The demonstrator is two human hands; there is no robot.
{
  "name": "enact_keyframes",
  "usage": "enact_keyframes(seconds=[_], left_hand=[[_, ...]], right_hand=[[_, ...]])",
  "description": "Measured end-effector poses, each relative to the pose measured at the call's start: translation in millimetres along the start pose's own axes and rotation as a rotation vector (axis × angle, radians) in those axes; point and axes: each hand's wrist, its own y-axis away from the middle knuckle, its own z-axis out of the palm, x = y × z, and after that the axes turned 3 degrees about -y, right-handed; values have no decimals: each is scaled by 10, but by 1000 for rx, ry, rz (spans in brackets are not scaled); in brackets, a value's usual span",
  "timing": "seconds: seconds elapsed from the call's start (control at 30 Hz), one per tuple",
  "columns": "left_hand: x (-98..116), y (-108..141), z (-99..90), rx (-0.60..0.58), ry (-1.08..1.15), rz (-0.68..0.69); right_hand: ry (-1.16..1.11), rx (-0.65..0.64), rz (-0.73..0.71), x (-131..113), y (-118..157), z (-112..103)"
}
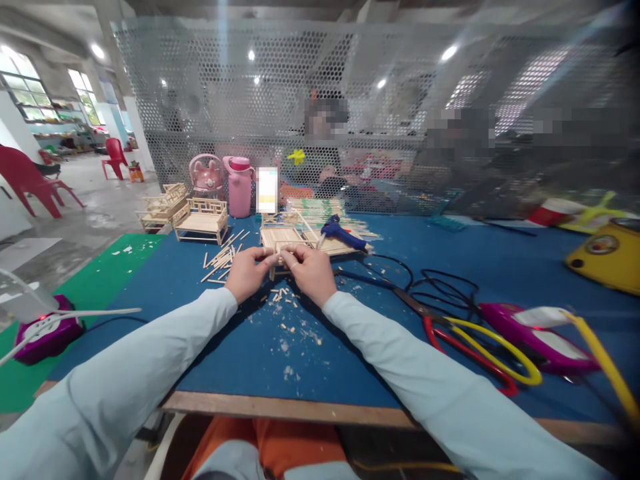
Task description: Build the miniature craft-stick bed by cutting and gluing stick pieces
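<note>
At the middle of the table, my left hand [249,272] and my right hand [313,270] meet at the front of a miniature wooden bench [280,235] built from thin sticks. Fingers and thumbs of both hands are closed in a pinch on its near edge; the fingertips hide the exact spot, and whether a loose piece is between them I cannot tell. Just behind my right hand, a blue glue gun [345,235] lies on a flat stick panel [333,247]. Loose wooden sticks [223,262] are scattered left of the bench. Short stick offcuts [281,294] lie below my hands.
Two similar stick benches [203,221] [165,205] stand back left. Behind are a pink thermos [241,189], a lit phone [267,190] and stick bundles [320,212]. Large scissors [450,333], black cables [445,290] and a purple power strip [540,337] lie right. A perforated screen [210,87] borders the table.
</note>
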Motion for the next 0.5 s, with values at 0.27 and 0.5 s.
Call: enact_keyframes(seconds=[0.27,0.5], left_hand=[[16,-7,-2,11,-115,42],[15,-8,14,39,-148,48]], right_hand=[[-23,-2,-24,7,10,11],[-300,-36,185,23,-4,-48]])
